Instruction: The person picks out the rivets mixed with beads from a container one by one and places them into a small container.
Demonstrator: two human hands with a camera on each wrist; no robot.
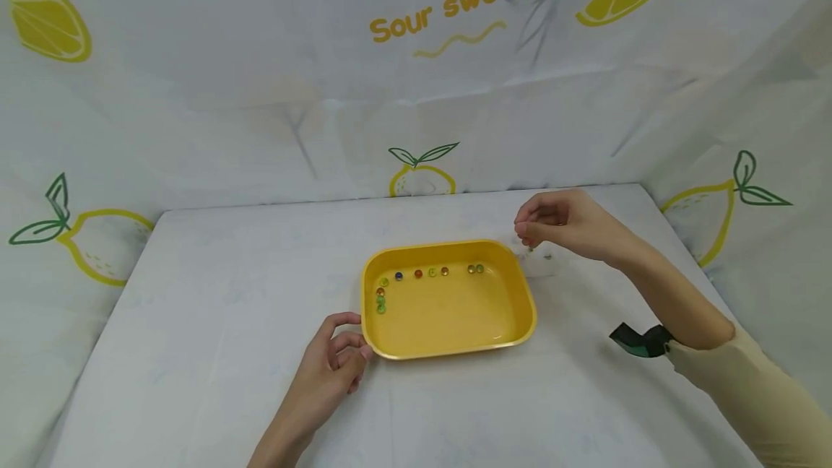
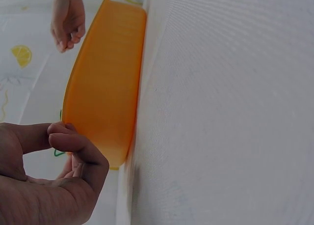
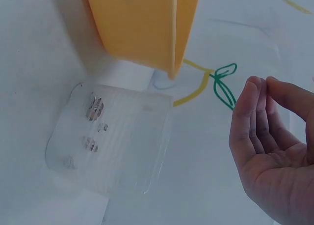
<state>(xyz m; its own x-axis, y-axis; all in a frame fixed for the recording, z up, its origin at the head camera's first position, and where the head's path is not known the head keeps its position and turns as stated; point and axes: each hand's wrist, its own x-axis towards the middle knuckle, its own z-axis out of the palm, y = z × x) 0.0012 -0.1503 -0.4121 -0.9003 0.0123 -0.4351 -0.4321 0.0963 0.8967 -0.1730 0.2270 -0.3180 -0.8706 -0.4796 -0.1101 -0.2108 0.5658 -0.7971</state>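
Note:
A shallow yellow tray (image 1: 442,323) holds several small coloured glass marbles (image 1: 419,274) along its far and left sides. My left hand (image 1: 334,363) is at the tray's near left corner, fingers curled with the fingertips on the rim. In the left wrist view the tray wall (image 2: 105,77) rises beside the curled left fingers (image 2: 86,151). My right hand (image 1: 568,226) is raised over a clear plastic box (image 3: 132,136) right of the tray. The right thumb meets the fingertips; I cannot tell whether something small is between them. Several marbles (image 3: 94,108) lie in the clear box.
A white cloth (image 1: 227,273) covers the table. White lemon-print fabric (image 1: 260,92) hangs behind and at both sides. A dark strap end (image 1: 640,340) sticks out from the right forearm by the beige sleeve (image 1: 741,381).

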